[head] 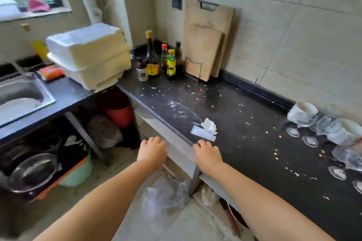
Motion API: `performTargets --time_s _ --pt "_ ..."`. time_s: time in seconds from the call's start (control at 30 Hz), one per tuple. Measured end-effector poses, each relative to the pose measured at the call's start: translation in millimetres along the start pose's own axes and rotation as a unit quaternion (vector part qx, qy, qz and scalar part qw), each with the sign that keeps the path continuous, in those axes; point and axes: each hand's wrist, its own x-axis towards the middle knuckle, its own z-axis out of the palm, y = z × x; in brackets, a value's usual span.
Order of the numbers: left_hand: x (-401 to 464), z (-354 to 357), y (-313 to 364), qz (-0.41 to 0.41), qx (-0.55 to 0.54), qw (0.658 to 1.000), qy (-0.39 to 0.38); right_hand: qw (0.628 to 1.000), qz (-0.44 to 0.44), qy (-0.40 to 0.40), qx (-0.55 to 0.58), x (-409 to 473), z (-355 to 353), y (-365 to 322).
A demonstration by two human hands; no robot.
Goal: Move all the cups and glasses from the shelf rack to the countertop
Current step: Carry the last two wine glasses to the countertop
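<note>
Right now both hands are hanging empty with fingers loosely spread, left hand (152, 149) beside right hand (208, 153) at the countertop's (244, 143) near edge; glasses (333, 129) are sitting far right.

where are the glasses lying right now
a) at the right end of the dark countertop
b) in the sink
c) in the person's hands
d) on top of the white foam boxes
a: the glasses lie clustered on the dark countertop at its right end, and both hands are empty.
</note>
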Motion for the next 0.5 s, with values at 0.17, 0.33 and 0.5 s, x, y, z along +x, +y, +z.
performTargets --time_s 0.17,0.33,0.5 --pt "-103 12 -147 -0.137 0.000 0.990 -0.009 0.990 -0.142 0.023 -0.013 12 -9 -166" --pt "-191 22 -247 -0.265 -0.018 0.964 0.008 0.960 -0.277 0.012 -0.046 9 -8 -310" --pt "-271 36 -317 -0.383 -0.053 0.922 0.014 0.916 -0.391 -0.025 -0.089 2 -6 -436"
